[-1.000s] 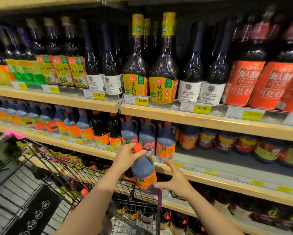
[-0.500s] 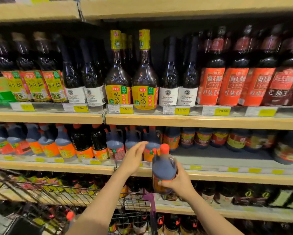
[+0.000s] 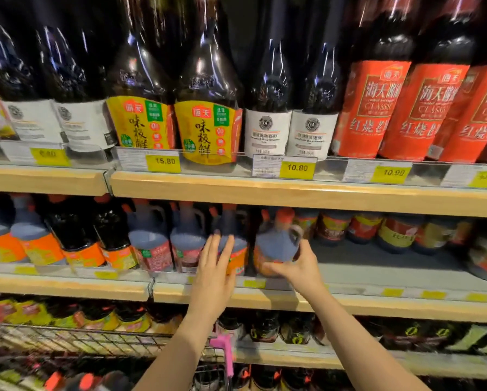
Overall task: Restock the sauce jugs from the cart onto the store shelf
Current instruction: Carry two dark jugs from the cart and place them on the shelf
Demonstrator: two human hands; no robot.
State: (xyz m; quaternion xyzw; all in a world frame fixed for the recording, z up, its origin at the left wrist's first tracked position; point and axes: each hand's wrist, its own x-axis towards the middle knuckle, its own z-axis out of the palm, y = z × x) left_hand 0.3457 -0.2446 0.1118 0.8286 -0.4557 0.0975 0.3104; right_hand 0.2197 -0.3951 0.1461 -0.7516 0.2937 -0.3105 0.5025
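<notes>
A sauce jug [image 3: 277, 244] with a red cap, side handle and orange label sits at the front of the middle shelf [image 3: 349, 303]. My right hand [image 3: 298, 270] grips its lower body. My left hand [image 3: 215, 270] lies flat with fingers spread against the neighbouring jug [image 3: 233, 246] to its left. More matching jugs [image 3: 150, 244] stand in a row further left. The wire cart [image 3: 95, 342] shows at the bottom left, with red-capped jugs [image 3: 87, 380] blurred inside.
Tall dark sauce bottles [image 3: 205, 108] fill the upper shelf above price tags [image 3: 297, 167]. Short jars [image 3: 397, 231] stand far back at the right of the middle shelf, with bare shelf surface [image 3: 377, 266] before them. A lower shelf holds more bottles [image 3: 264, 328].
My right hand has carried the jug up and forward from in front of the shelf edge onto the middle shelf. My left hand moved onto the neighbouring jug. The view moved closer.
</notes>
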